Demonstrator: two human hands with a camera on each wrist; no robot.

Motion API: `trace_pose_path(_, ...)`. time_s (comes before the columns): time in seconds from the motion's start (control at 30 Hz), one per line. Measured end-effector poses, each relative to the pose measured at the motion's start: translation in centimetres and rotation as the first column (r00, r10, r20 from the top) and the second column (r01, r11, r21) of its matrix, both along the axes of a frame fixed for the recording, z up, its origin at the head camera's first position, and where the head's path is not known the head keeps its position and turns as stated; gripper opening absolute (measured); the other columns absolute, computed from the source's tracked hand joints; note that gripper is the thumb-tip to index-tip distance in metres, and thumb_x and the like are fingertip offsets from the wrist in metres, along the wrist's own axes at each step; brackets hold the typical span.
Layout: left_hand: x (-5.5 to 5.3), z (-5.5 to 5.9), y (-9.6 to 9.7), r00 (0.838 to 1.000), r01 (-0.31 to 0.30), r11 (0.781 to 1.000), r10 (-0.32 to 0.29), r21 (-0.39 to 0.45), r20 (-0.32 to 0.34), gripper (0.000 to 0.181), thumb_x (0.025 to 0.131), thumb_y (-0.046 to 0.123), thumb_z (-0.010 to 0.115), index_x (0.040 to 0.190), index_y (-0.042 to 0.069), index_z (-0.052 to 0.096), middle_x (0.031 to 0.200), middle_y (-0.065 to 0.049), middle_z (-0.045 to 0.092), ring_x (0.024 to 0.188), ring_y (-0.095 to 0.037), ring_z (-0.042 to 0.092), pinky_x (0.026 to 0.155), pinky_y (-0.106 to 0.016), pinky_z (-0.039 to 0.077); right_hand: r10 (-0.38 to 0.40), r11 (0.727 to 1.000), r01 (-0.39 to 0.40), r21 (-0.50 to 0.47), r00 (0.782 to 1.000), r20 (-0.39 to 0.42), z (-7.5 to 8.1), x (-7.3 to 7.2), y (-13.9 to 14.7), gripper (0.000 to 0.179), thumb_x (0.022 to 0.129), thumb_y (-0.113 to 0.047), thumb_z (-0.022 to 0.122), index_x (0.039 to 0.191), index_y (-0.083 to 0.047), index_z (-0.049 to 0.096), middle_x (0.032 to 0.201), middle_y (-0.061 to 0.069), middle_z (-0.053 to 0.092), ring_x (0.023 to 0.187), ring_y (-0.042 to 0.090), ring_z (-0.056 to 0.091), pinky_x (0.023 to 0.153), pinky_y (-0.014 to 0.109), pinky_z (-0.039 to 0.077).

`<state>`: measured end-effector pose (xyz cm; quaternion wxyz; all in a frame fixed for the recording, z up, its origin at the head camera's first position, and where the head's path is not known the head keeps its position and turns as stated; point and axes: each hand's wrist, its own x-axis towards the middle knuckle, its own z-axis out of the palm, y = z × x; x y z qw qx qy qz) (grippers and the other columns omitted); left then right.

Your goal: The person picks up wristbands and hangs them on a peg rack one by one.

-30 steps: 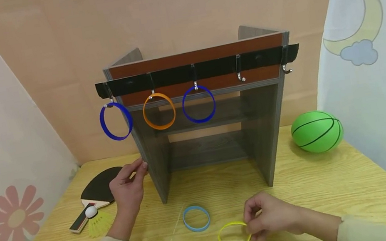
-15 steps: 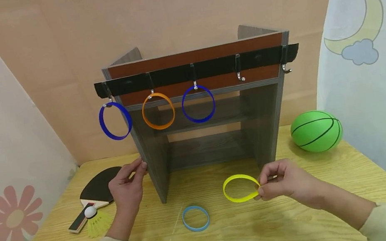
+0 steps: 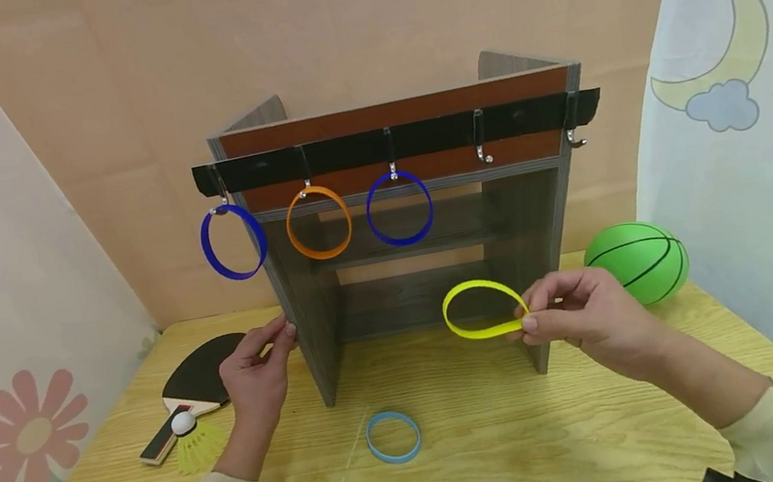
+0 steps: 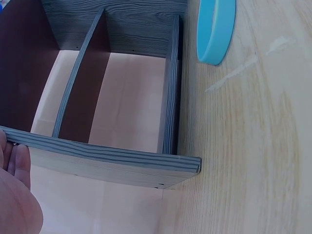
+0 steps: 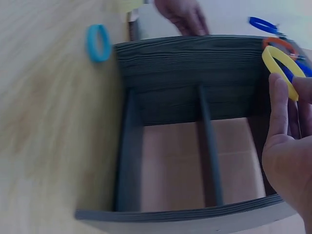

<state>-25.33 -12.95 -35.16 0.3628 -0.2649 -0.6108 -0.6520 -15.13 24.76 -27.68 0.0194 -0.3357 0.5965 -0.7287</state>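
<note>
My left hand [image 3: 259, 371] touches the outer side of the grey shelf unit's left panel [image 3: 307, 338] with its fingertips; the left wrist view shows those fingers against the panel's outside. My right hand [image 3: 584, 319] pinches a yellow wristband [image 3: 486, 333] between thumb and fingers, raised before the unit's right panel. A light blue wristband [image 3: 396, 458] lies on the table in front of the unit. Along the black hook strip [image 3: 342, 153] hang a dark blue band [image 3: 207, 248], an orange band [image 3: 324, 255] and another dark blue band [image 3: 405, 241].
Two hooks at the strip's right, one being the fourth hook [image 3: 483, 151], hold nothing. A green ball [image 3: 643, 259] lies behind my right hand. Left of my left hand are a table tennis bat [image 3: 199, 376] and a yellow shuttlecock [image 3: 199, 446] on the wooden table [image 3: 469, 472].
My right hand has lifted the yellow wristband off the table and carried it up, away from me and slightly right. The left hand stays at the panel.
</note>
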Motion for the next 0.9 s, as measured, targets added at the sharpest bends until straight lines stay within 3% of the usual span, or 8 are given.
trace_pose_path(0.23, -0.1, -0.2, -0.1, 1.0, -0.005, 1.0, 0.005, -0.014, 0.01, 0.02, 0.08, -0.023, 0.06, 0.098, -0.018, 0.065, 0.08, -0.022, 0.064, 0.073, -0.012, 0.064, 0.068, -0.023, 0.056, -0.002, 0.986, -0.002, -0.166, 1.0, -0.024, 2.0, -0.2, 0.0, 0.033, 0.087, 0.024, 0.043, 0.094, 0.002, 0.067, 0.096, 0.014, 0.063, 0.086, 0.031, 0.067, 0.08, 0.031, 0.056)
trace_pose_path(0.33, 0.0, -0.2, -0.1, 1.0, -0.018, 1.0, 0.019, -0.016, 0.022, 0.02, 0.08, -0.023, 0.06, 0.098, -0.017, 0.066, 0.08, -0.019, 0.065, 0.073, -0.011, 0.064, 0.068, -0.023, 0.056, -0.004, 0.977, -0.003, -0.212, 0.999, -0.033, 2.8, -0.3, -0.2, 0.032, 0.088, 0.023, 0.042, 0.093, 0.004, 0.067, 0.095, 0.015, 0.063, 0.087, 0.031, 0.067, 0.08, 0.03, 0.055)
trace_pose_path(0.47, 0.1, 0.1, 0.1, 1.0, 0.012, 1.0, -0.012, 0.007, 0.013, 0.021, 0.079, -0.024, 0.06, 0.098, -0.017, 0.066, 0.08, -0.016, 0.066, 0.072, -0.011, 0.065, 0.068, -0.021, 0.056, 0.013, 0.954, -0.024, -0.298, 0.999, -0.041, 3.9, -0.7, -0.4, 0.028, 0.088, 0.023, 0.042, 0.092, 0.009, 0.066, 0.094, 0.019, 0.064, 0.089, 0.033, 0.066, 0.081, 0.031, 0.055)
trace_pose_path(0.73, 1.7, 1.6, 0.5, 1.0, 0.024, 1.0, -0.024, -0.012, -0.012, 0.017, 0.08, -0.024, 0.059, 0.096, -0.022, 0.063, 0.078, -0.024, 0.063, 0.073, -0.013, 0.064, 0.067, -0.024, 0.057, -0.062, 0.917, 0.057, -0.395, 0.998, -0.001, 5.4, -1.4, -1.4, 0.022, 0.089, 0.022, 0.045, 0.088, 0.012, 0.064, 0.089, 0.021, 0.064, 0.087, 0.035, 0.067, 0.078, 0.03, 0.056)
trace_pose_path(0.9, 1.6, 1.6, 0.6, 0.998, 0.046, 0.999, -0.046, -0.004, -0.034, 0.016, 0.08, -0.024, 0.059, 0.096, -0.024, 0.062, 0.077, -0.025, 0.062, 0.072, -0.013, 0.064, 0.066, -0.022, 0.057, -0.093, 0.9, 0.093, -0.427, 0.995, 0.021, 5.9, -1.8, -1.8, 0.019, 0.09, 0.019, 0.048, 0.088, 0.011, 0.065, 0.089, 0.019, 0.063, 0.087, 0.034, 0.067, 0.079, 0.03, 0.055)
